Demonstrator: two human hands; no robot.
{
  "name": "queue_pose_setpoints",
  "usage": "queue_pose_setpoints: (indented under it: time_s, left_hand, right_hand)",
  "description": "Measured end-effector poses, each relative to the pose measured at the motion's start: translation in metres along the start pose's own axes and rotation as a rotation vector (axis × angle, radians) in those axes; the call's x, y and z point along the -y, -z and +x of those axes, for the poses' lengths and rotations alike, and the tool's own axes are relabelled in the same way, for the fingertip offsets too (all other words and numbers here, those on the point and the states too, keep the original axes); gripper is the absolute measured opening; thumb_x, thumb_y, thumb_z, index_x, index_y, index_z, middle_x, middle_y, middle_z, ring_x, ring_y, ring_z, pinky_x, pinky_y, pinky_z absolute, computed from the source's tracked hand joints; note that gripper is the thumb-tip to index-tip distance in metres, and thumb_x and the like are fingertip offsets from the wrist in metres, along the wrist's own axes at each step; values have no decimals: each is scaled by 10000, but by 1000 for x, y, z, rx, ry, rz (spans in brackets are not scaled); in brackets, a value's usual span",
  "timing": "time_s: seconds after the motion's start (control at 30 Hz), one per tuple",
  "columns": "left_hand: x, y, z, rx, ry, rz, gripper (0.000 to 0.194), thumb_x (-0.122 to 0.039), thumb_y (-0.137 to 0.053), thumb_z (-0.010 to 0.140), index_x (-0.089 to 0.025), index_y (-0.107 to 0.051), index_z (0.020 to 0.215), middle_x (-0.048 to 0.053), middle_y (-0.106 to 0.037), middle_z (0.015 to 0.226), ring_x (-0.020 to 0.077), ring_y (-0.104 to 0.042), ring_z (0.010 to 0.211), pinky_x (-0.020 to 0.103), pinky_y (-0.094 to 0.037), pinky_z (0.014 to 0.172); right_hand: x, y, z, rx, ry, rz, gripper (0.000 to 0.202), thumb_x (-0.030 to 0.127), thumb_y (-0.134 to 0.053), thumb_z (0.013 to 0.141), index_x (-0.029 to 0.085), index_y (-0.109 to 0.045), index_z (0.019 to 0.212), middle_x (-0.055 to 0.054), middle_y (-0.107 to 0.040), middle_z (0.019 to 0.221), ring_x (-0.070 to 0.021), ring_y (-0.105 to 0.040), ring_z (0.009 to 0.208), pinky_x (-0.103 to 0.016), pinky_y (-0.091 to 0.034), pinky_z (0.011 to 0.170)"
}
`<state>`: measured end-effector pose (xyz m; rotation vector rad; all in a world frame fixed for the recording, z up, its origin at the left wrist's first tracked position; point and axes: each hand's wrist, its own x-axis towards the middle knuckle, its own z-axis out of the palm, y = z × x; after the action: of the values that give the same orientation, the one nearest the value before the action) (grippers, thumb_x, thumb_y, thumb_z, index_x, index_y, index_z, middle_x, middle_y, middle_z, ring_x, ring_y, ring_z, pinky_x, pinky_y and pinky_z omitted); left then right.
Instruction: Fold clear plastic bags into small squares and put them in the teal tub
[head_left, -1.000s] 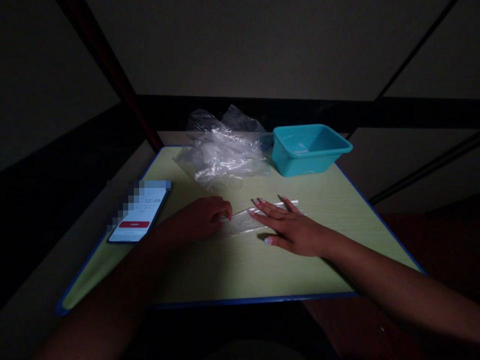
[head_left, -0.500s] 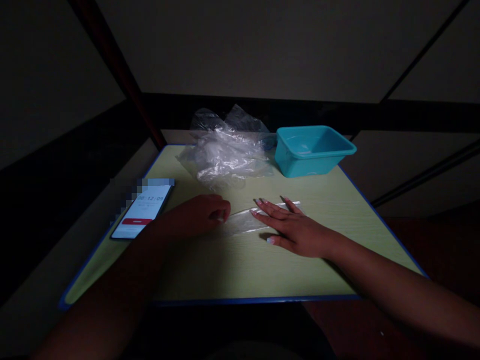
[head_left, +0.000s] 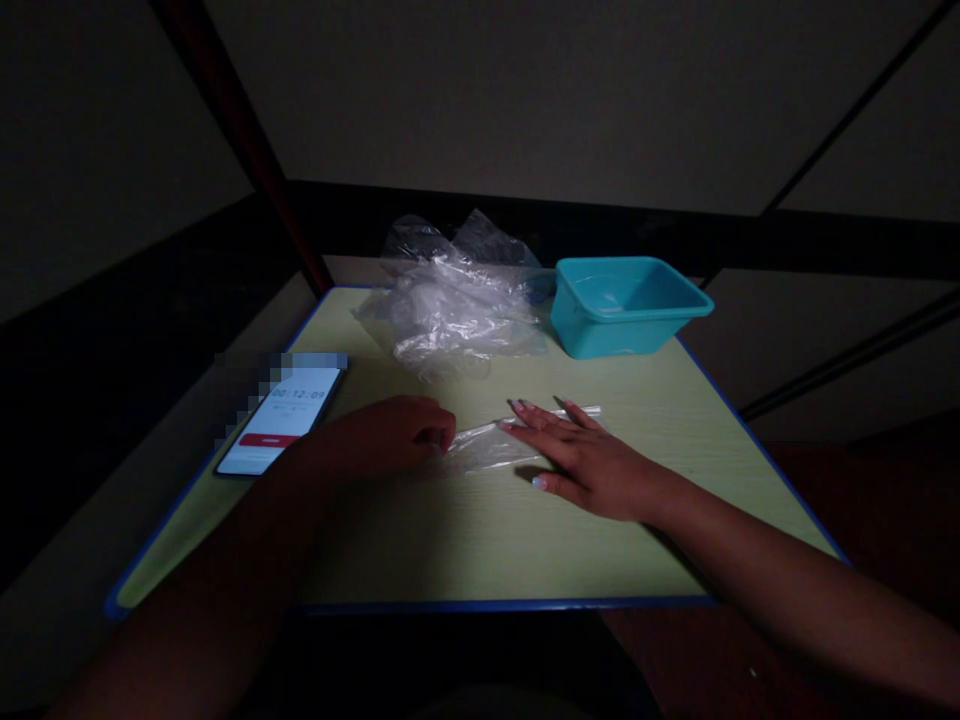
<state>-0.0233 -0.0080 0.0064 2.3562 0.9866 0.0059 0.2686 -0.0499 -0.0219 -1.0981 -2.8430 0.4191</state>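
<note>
- Plastic bag (head_left: 484,447), clear and flattened into a narrow strip, lies at the centre of the frame on the table (head_left: 525,560).
- Right hand (head_left: 596,465) comes in from the lower right, palm down on the bag's right part, fingers spread wide and thumb apart, pointing left.
- Left hand (head_left: 409,430) reaches from the lower left, wrist bent, fingers curled narrow at the bag's left end; I cannot tell whether they pinch it.
- Phone (head_left: 277,420) at left shows 00:12:09 above a red bar, its lettering too small to read.
- Crumpled plastic (head_left: 450,310) sits at upper centre, beside a turquoise tub (head_left: 615,335) at upper right.
</note>
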Motion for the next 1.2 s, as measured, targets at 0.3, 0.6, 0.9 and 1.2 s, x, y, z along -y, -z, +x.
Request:
queue_pose_setpoints:
  time_s: [0.3, 0.6, 0.9, 1.2]
  left_hand:
    - [1, -1, 0, -16, -24, -55, 160, -243, -489, 801, -198, -642, 816, 12, -621, 838, 175, -558, 758, 262, -381, 690]
    - [-6, 8, -11, 33, 62, -67, 305, -450, -501, 884, -200, -658, 805, 19, -630, 828, 174, -584, 734, 259, -386, 652]
    - [-28, -12, 6, -585, -43, -44, 558, -551, -303, 963, -118, -527, 1236, 175, -562, 1289, 278, -513, 1208, 417, -385, 1044]
    - [-54, -70, 30, -247, -236, 59, 839, -653, -247, 954, -36, -180, 1518, 258, -132, 1588, 336, -45, 1489, 536, -139, 1190]
  right_hand:
    - [11, -1, 16, -24, 86, -13, 709, 469, -393, 996, 228, -34, 1558, -114, -197, 1592, -249, -179, 1472, -600, -46, 1163]
    - [8, -4, 17, 46, 163, 49, 645, 451, -367, 1007, 206, -129, 1554, -106, -244, 1581, -198, -177, 1472, -527, -108, 1183]
    - [11, -5, 18, -4, 12, -37, 627, 454, -340, 1005, 176, -190, 1546, -127, -256, 1574, -240, -226, 1460, -555, -148, 1179]
    - [6, -15, 16, -84, 49, -54, 589, 476, -413, 981, 133, -397, 1460, -177, -422, 1488, -271, -342, 1416, -581, -95, 1180]
